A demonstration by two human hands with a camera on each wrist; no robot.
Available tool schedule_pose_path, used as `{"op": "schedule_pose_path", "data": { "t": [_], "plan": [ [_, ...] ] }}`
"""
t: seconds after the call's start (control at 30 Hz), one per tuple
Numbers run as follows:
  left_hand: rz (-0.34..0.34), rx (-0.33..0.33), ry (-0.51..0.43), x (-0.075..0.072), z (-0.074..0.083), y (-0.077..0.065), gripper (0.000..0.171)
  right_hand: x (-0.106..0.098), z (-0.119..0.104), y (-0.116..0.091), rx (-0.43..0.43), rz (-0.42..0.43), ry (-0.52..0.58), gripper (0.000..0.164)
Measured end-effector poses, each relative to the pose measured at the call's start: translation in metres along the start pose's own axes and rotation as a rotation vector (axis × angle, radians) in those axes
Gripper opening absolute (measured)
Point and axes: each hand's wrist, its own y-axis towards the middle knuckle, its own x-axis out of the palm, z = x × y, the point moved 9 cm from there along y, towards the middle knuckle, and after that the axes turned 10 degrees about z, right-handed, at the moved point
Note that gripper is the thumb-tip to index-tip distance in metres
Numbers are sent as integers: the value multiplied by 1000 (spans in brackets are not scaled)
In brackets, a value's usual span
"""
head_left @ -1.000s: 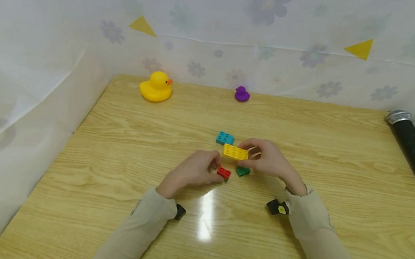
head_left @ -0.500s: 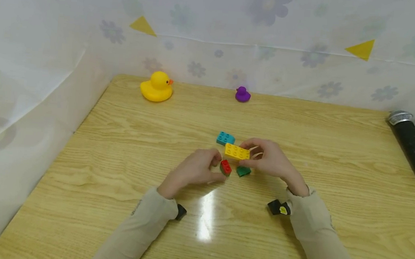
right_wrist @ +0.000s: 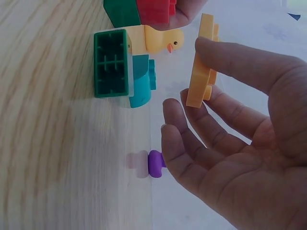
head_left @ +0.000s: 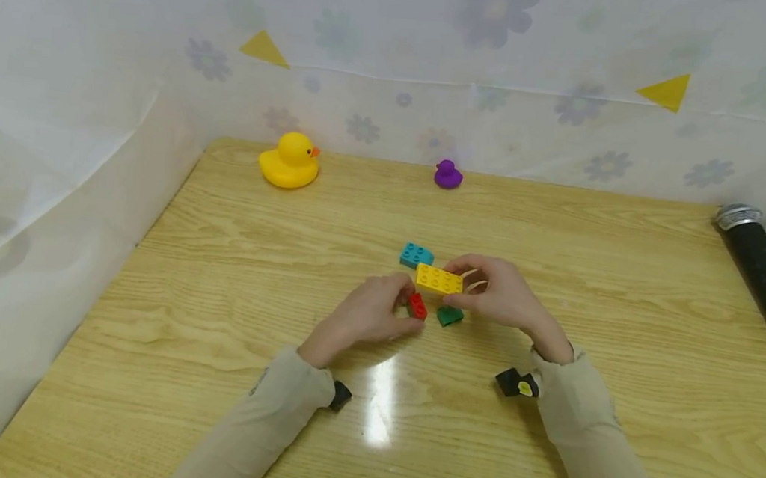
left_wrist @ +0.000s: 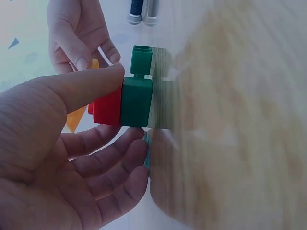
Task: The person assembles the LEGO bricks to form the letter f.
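My left hand [head_left: 374, 309] pinches a small red toy brick [head_left: 417, 307] between thumb and fingers. In the left wrist view, this red brick sits on a green brick [left_wrist: 136, 102], close to the table. My right hand [head_left: 499, 293] holds a longer yellow brick [head_left: 438, 280] by its right end, studs up, raised over the table. Just below it lies another green brick [head_left: 449, 316], its hollow underside turned to the camera in the right wrist view. Behind the yellow brick stands a blue brick [head_left: 415, 255] with one rounded end.
A yellow rubber duck [head_left: 289, 161] stands at the back left of the wooden table [head_left: 216, 293], with a small purple duck [head_left: 448, 175] at the back middle. Along the right side lies a black microphone [head_left: 765, 276]. White flowered sheeting [head_left: 399, 38] hangs behind.
The red brick has turned, its length now pointing more toward the person. My left hand has moved slightly right and closed in on it. The right hand and yellow brick have shifted slightly right.
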Motion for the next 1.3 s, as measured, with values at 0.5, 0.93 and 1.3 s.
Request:
{"op": "schedule_pose_path", "data": {
  "t": [0.5, 0.93, 1.3],
  "plan": [
    [-73, 72, -118, -11, -11, -2, 31, 4, -11, -3, -53, -23, 41, 35],
    [-105, 95, -127, -7, -10, -1, 28, 14, -22, -7, -119, -35, 16, 34],
    [-101, 91, -131, -7, -9, -2, 32, 23, -24, -8, -125, -39, 11, 36]
  ]
}}
